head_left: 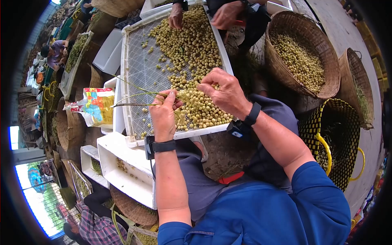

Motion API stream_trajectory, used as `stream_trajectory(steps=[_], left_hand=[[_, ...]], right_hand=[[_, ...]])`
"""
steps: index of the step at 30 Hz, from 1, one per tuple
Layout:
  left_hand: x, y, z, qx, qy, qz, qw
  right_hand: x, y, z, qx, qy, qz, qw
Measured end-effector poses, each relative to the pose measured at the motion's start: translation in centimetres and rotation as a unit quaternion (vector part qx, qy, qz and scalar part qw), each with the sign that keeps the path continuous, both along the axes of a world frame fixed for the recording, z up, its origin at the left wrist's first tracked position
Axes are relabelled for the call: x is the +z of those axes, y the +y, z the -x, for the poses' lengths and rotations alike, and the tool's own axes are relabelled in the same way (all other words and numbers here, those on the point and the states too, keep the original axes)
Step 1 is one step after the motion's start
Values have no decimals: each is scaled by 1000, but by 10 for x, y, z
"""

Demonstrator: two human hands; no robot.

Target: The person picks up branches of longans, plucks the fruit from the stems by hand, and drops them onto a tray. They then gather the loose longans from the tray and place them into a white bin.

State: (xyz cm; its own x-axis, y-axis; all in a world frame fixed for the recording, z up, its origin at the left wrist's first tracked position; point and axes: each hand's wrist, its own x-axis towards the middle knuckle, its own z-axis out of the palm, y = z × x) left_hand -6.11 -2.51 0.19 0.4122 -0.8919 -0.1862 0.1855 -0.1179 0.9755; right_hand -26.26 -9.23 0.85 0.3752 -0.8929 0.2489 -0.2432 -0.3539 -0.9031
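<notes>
My left hand [164, 112] is closed in a pinch on several thin green stems [136, 96], which stick out to the left past the tray. Pale sprigs of the bunch show just right of its fingertips. Over the same spot, my right hand [226, 90] has thumb and fingers pinched together; whatever lies between them is hidden. Below both hands, small round yellow-brown fruits [196, 49] are heaped on a white mesh tray [127, 81]. The heap covers the tray's right side, and scattered fruits lie on the mesh at left.
Opposite, another person's hand [176, 16] touches the heap; their other hand [226, 15] is beside it. A wicker basket [332, 77] of fruits and a black-yellow woven basket [318, 126] stand right. Foam boxes [122, 149] and a colourful plastic bag [98, 106] are left.
</notes>
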Motion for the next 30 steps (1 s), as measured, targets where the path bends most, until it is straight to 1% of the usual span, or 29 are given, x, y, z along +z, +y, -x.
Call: stream_trajectory(steps=[2, 3, 4, 5, 6, 8, 10, 11, 13, 14, 16, 23, 26, 28, 30], left_hand=[[2, 1, -1, -2, 7, 0, 1000], [3, 2, -1, -10, 19, -2, 1000], [4, 3, -2, -17, 31, -6, 999], [4, 3, -2, -18, 31, -6, 999], [3, 3, -3, -22, 52, -1, 998], [2, 4, -5, -25, 73, 4, 997], [4, 4, -6, -41, 131, 14, 990], [5, 3, -7, -42, 131, 15, 990], [5, 3, -9, -67, 169, 17, 983], [5, 3, -9, -67, 169, 17, 983], [7, 3, -7, -55, 183, 18, 981], [11, 4, -6, -62, 174, 8, 983], [11, 6, -6, -69, 172, 9, 983], [9, 7, -6, -90, 166, 9, 982], [9, 8, -7, -92, 167, 10, 982]], right_hand=[[-10, -1, -5, -45, 67, 152, 985], [-12, -1, -7, -24, 72, 103, 992], [-14, 0, -7, -26, 72, 102, 992], [-16, 2, -7, 30, 47, 5, 998], [-15, 3, -9, 86, 21, -91, 992], [-21, 5, -11, 95, 14, -112, 989], [-24, 7, -10, 108, 34, -169, 979], [-25, 8, -11, 107, 35, -168, 979], [-24, 14, -18, 105, -64, -263, 957], [-26, 14, -20, 105, -64, -263, 957], [-29, 14, -23, 90, -139, -280, 946], [-29, 15, -23, 102, -139, -244, 954], [-24, 18, -24, 85, -132, -248, 956], [-22, 18, -24, 81, -147, -309, 936], [-26, 18, -25, 79, -140, -295, 942]])
